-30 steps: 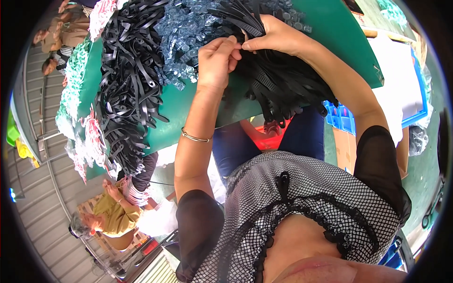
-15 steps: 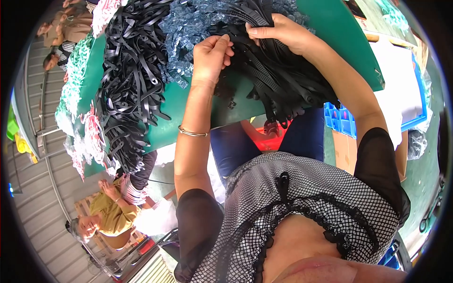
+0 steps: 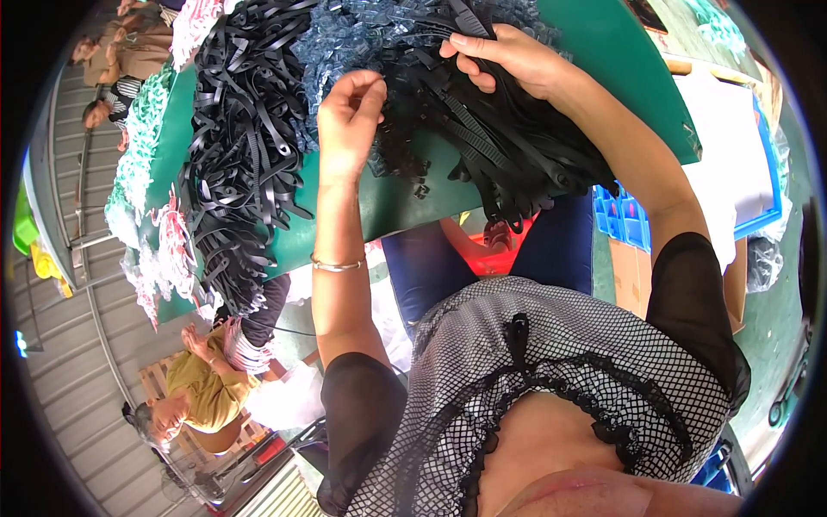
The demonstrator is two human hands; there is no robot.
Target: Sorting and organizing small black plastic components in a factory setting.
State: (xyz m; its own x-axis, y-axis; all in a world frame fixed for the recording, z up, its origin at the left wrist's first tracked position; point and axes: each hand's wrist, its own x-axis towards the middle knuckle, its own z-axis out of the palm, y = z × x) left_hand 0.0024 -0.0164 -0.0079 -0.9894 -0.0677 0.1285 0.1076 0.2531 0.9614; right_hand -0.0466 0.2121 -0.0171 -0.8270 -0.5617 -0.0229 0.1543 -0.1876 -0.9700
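Note:
A green table carries a heap of black straps on the left and a pile of clear bluish plastic pieces in the middle. My right hand grips a thick bundle of black straps that hangs over the table's near edge. My left hand hovers at the edge of the clear pieces with its fingertips pinched together. Whether anything small sits between them is too fine to see. A thin bangle circles my left wrist.
White-green and pink-white pieces lie along the table's left edge. A red crate sits under the table by my legs, and blue crates stand to the right. Other people sit at lower left and far upper left.
My hands have separated. The left hand moved left and down from the strap bundle to the clear pieces. The right hand shifted up and right on the bundle.

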